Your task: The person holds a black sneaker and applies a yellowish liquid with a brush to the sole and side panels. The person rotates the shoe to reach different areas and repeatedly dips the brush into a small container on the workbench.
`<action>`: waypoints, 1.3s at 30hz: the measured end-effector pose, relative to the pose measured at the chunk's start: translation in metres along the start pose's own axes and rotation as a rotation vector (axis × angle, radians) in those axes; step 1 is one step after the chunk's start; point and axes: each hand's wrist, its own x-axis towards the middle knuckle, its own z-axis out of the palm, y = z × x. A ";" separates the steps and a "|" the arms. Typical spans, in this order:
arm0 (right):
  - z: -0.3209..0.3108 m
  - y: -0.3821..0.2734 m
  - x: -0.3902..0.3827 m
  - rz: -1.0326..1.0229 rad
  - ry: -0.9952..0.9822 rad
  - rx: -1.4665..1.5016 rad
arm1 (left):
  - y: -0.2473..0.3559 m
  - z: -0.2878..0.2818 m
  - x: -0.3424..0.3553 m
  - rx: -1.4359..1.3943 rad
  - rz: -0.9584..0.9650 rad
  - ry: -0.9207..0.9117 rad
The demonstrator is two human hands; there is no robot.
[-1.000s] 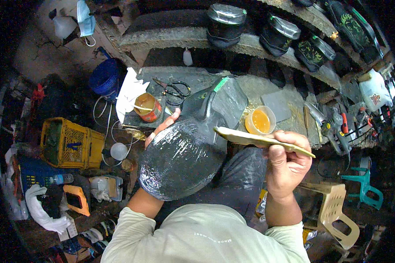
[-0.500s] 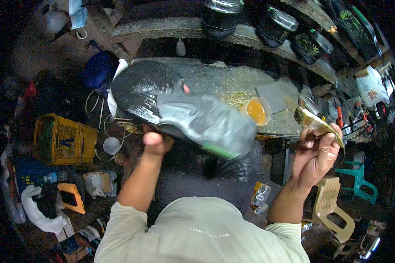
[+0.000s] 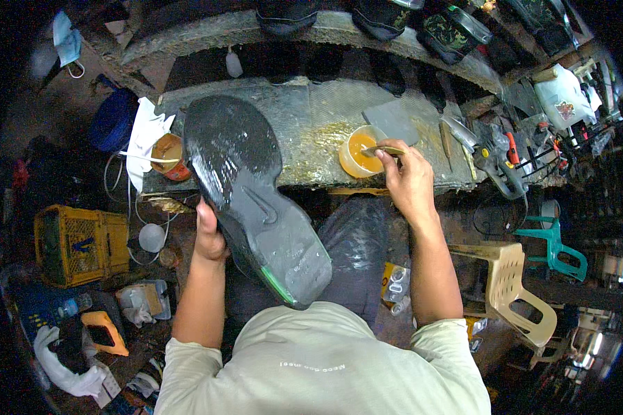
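Workbench (image 3: 304,114) is stretching across the upper part of the view, and a beige chair (image 3: 509,273) is standing at the right, lower than the bench. Between the bench and the person's body, a black shoe (image 3: 256,197) is showing its sole upward, with the wide end partly covering the bench and the heel end coming near the body. Compared with half a second ago, when it was slanting across the view in a blur, the shoe is now pointing more lengthwise and is appearing sharp. The left hand (image 3: 211,235) is gripping the shoe by its left edge; the thumb is lying against the side, while the other fingers are hiding behind it. The right hand (image 3: 410,178) is pinching a small brush (image 3: 387,149) between thumb and fingers. A red can (image 3: 178,171) is standing just beside the shoe, on its left. A clear cup (image 3: 348,162) is standing on the bench, holding orange liquid (image 3: 358,143). The brush, which was staying well apart from this cup half a second ago, is now reaching inside it with its far end.
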 end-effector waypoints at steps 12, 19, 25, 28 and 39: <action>0.003 0.015 -0.005 -0.065 0.195 0.313 | -0.011 0.004 -0.017 0.075 0.055 0.078; -0.012 0.011 -0.019 0.022 0.335 0.430 | -0.012 0.002 -0.021 0.235 0.125 0.118; -0.008 0.018 -0.021 0.204 0.187 0.843 | -0.017 0.000 -0.018 0.225 0.099 0.108; -0.011 0.027 -0.022 0.272 0.099 0.822 | -0.014 0.005 -0.018 0.221 0.108 0.102; -0.040 -0.058 -0.052 0.099 0.119 1.082 | -0.029 -0.003 -0.019 -0.015 0.029 0.033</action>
